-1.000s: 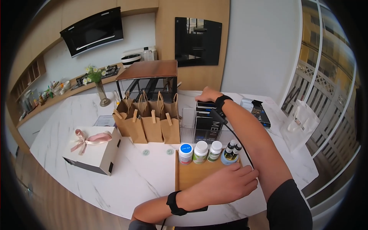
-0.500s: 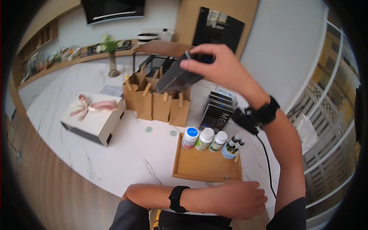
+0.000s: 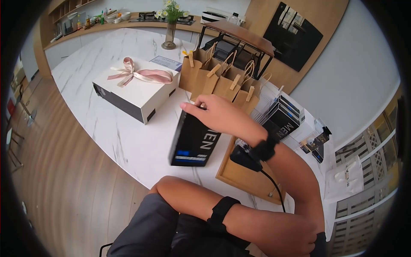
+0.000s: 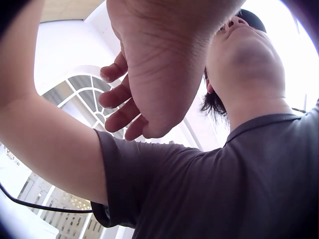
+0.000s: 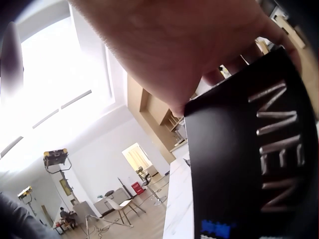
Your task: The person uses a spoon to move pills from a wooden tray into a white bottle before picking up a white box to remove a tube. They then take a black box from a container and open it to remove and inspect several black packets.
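A black box [image 3: 188, 139] with silver MEN lettering stands on end over the white marble table, left of the wooden tray. My right hand [image 3: 227, 112] grips it by the top, thumb at the near left corner and fingers over the far side. In the right wrist view, the box's dark face [image 5: 227, 149] fills the lower right below the palm. My left hand [image 3: 278, 231] hangs low at the front right, its forearm crossing my body. Loosely curled fingers [image 4: 119, 94] in the left wrist view hold nothing.
A white gift box [image 3: 132, 88] with a pink ribbon sits to the left. Several brown paper bags [image 3: 224, 85] with clothespins line the back. Right of the tray [image 3: 246, 180], more black boxes [image 3: 284, 120] stand in a clear rack. A cable [image 3: 276, 184] trails from my right wrist.
My right hand has taken a black box from the rack and carried it left and toward me. My left hand has moved down from over the tray, and the view has swung left.
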The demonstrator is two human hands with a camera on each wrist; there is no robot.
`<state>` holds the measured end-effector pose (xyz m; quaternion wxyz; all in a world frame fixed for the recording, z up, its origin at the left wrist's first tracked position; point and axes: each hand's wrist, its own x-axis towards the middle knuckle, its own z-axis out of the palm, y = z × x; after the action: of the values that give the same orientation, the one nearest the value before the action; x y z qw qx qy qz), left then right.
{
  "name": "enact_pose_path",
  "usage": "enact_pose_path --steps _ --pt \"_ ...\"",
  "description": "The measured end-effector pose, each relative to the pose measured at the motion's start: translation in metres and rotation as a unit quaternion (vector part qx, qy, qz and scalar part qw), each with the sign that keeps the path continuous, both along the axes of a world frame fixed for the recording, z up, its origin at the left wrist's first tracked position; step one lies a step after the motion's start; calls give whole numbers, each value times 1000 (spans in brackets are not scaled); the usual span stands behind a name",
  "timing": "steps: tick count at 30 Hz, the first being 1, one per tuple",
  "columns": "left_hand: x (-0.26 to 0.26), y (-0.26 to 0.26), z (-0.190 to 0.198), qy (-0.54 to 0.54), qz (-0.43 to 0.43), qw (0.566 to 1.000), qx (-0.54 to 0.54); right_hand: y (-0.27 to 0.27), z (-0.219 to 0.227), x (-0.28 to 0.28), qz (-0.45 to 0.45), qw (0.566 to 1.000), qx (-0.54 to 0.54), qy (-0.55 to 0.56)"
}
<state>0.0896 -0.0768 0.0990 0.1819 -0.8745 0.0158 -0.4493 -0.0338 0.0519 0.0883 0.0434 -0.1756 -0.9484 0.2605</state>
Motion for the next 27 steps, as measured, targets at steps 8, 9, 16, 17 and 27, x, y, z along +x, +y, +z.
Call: enact_pose_path --steps 8,9,16,17,27 --pt "-10 -4 5 19 25 999 -24 42 -16 10 -55 982 179 -34" --pt "-10 -4 6 24 24 999 -28 47 -8 26 -56 978 199 -10" --pt "-8 -2 5 13 18 1000 -10 175 61 121 -257 913 307 73" --pt "-8 -1 5 23 26 999 -21 199 59 129 -263 911 310 75" --pt "-12 -3 11 49 55 997 -18 243 18 119 -375 914 37 -147"
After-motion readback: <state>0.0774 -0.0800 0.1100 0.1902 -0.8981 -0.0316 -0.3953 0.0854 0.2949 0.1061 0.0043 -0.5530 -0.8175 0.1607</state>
